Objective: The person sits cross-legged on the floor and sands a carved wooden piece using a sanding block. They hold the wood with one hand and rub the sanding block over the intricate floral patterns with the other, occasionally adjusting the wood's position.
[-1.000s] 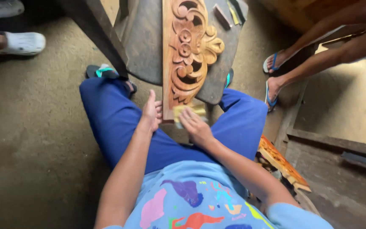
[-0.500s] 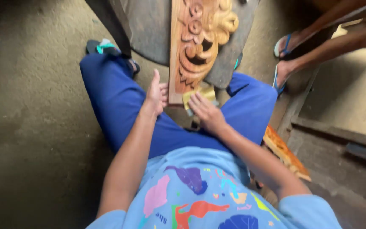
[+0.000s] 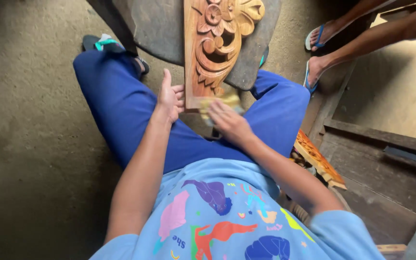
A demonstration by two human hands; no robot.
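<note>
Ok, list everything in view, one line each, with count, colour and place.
carved wood panel: one, reddish brown, lying on the dark bench, near end at the hands
dark bench: one, grey-black, top centre between the knees
sandpaper piece: one, yellowish, under the right hand at the panel's near end
second carved piece: one, orange-brown, on the floor at right
another person's feet in sandals: two, blue straps, top right
wooden planks: several, dark, right side
blue trousers: one pair, the person's own
left hand: against the panel's left edge
right hand: pressing the sandpaper piece
</note>
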